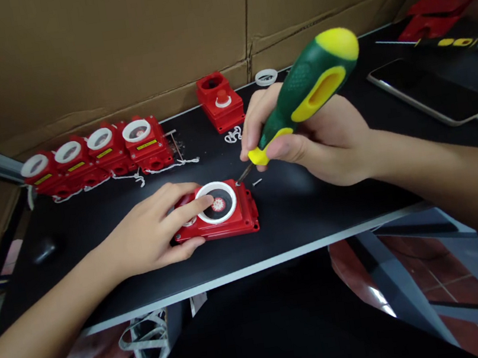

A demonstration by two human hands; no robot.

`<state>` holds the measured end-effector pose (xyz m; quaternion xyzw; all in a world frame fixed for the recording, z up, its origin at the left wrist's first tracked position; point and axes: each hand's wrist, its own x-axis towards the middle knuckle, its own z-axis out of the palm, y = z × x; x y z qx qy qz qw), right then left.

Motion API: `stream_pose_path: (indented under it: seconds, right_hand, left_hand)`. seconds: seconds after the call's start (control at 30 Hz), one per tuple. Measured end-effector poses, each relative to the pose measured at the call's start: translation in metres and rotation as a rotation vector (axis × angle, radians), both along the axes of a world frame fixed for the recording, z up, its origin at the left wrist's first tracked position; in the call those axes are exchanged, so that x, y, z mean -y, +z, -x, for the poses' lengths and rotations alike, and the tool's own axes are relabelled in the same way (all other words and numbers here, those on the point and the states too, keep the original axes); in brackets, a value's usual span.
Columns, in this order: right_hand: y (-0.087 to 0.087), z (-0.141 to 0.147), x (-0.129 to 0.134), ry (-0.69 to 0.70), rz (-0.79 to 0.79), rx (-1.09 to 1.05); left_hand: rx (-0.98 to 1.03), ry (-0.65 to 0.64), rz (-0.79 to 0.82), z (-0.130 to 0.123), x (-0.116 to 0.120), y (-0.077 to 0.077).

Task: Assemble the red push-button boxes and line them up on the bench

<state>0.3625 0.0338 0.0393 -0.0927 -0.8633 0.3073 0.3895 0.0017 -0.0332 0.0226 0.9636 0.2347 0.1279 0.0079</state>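
Note:
My right hand (327,142) grips a green and yellow screwdriver (310,84) near its collar, the handle tilted up to the right. Its tip meets a screw at the upper right corner of a red box (228,228) with a white ring (236,203) on top. My left hand (156,227) lies over the left end of this box, fingers spread, the index fingertip on the dark window inside the ring and the thumb along the front side. Just right of the box, a loose screw (257,182) lies on the black table.
Several similar red boxes (103,154) with white cords stand at the back left. Another red box (222,106) without a ring and a loose white ring (266,77) are at the back. A phone (427,88) with a cable lies right. Cardboard (112,48) walls the back.

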Motion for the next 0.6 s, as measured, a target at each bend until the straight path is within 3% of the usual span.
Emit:
stream_pose_path:
  seconds: [0.3, 0.6]
  right_hand:
    - [0.029, -0.002, 0.005, -0.006, -0.001, 0.200]
    - [0.088, 0.015, -0.019, 0.116, -0.019, 0.531]
  left_hand:
    - [0.012, -0.004, -0.035, -0.010, 0.001, -0.002]
    - [0.014, 0.012, -0.066, -0.006, 0.002, -0.005]
